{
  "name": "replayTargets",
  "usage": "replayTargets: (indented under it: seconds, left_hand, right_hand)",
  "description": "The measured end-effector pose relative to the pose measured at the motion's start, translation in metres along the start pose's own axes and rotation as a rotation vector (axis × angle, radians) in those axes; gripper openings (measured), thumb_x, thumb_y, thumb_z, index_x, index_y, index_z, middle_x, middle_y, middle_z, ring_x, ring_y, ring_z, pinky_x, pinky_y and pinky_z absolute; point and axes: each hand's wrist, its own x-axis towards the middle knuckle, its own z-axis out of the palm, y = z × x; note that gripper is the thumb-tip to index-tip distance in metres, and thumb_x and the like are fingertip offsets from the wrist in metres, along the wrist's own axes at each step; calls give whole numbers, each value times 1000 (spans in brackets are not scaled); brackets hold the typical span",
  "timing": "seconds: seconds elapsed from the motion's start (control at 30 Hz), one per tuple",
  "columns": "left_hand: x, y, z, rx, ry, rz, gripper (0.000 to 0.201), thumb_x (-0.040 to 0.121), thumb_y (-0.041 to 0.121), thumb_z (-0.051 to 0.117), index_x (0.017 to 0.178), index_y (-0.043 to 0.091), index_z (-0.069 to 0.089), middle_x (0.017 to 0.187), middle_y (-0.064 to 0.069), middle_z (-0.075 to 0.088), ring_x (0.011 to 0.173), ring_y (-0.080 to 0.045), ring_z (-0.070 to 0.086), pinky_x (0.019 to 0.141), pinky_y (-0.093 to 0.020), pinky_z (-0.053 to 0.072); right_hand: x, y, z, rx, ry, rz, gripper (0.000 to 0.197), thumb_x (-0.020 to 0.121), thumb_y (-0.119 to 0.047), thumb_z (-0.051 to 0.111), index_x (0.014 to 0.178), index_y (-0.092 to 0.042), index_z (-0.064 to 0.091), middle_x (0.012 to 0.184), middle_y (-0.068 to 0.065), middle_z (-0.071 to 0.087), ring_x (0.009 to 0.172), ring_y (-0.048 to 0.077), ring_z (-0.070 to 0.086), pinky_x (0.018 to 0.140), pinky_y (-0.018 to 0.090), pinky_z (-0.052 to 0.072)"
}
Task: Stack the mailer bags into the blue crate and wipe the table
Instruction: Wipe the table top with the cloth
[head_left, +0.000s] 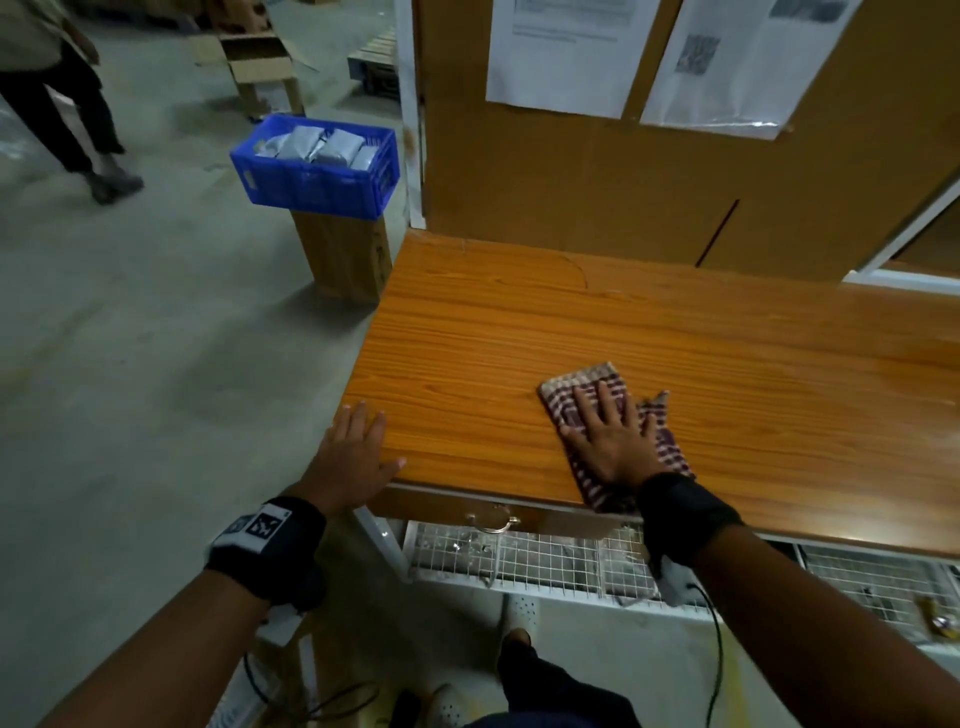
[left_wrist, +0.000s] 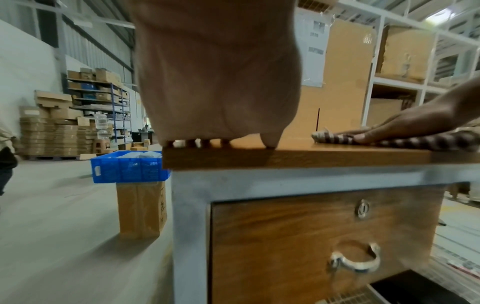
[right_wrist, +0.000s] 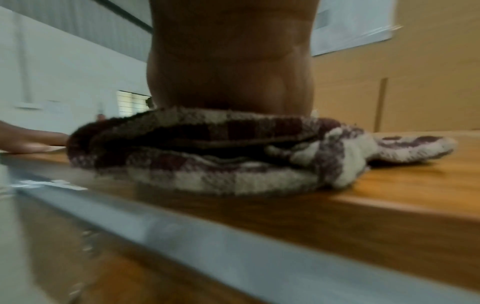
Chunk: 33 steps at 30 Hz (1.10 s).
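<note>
Right hand (head_left: 615, 447) flat on the cloth (head_left: 587, 387), fingers (head_left: 605, 402) straight and spread, pressing the checked fabric down on the table (head_left: 467, 332) near its front edge. Cloth folded in layers under the palm, reaching out beyond the fingertips toward the back of the table, with one loose corner poking out on the right side and another part hanging just over the front edge by the wrist. From the right wrist view, cloth (right_wrist: 207, 154) bunched thick directly below the palm (right_wrist: 231, 61), maroon and white checks, fingers hidden behind it. Left hand (head_left: 353, 457) resting open on the front left corner of the table, fingers straight, thumb stretched along the front edge, holding nothing; well apart from the cloth. From the left wrist view, fingertips (left_wrist: 197, 143) lying flat on the tabletop at the corner, drawer (left_wrist: 324, 236) with a metal handle below. Blue crate (head_left: 311, 179) off the table to the left, set on a tall cardboard box (head_left: 345, 254) on the floor, with grey mailer bags (head_left: 332, 145) packed inside. Another person (head_left: 57, 98) on the floor at far left.
</note>
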Motion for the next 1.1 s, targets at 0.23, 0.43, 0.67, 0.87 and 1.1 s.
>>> replayTargets:
  seconds: [0.23, 0.43, 0.67, 0.87, 1.1]
  left_hand:
    - [27, 30, -31, 10, -152, -23, 81, 91, 45, 61, 154, 24, 15, 158, -19, 10, 142, -42, 14, 114, -50, 26]
    - [31, 41, -42, 6, -192, -54, 92, 85, 42, 72, 155, 27, 15, 161, -16, 4, 146, -42, 9, 116, -52, 26]
    - [37, 49, -46, -22, -192, -55, 102, 79, 53, 74, 155, 24, 12, 159, -19, 5, 146, -40, 10, 116, -52, 27]
    - [64, 58, -57, -16, -221, -79, 107, 78, 52, 76, 157, 25, 9, 161, -19, -3, 147, -41, 5, 115, -52, 27]
    - [102, 61, -65, 15, -269, -71, 107, 79, 52, 74, 157, 26, 6, 162, -17, -4, 147, -43, 4, 113, -57, 29]
  right_hand:
    - [-30, -81, 21, -114, -108, -286, 68, 97, -65, 14, 154, -37, -12, 161, 2, -23, 146, 40, -19, 112, 66, -12]
    - [-2, -9, -9, -50, -126, -156, 73, 97, -64, 30, 155, -38, -7, 163, -3, -16, 149, 37, -9, 115, 63, 2]
    - [16, -16, -19, -2, -121, 24, 72, 97, -64, 24, 155, -35, -7, 163, 3, -19, 148, 42, -12, 114, 67, -2]
    - [26, -35, -34, -137, -319, -327, 73, 98, -62, 33, 153, -42, -10, 161, -3, -22, 148, 34, -20, 115, 60, -6]
    - [99, 27, -67, 23, -211, 69, 74, 97, -66, 26, 155, -36, -8, 163, 2, -20, 148, 41, -12, 115, 64, 4]
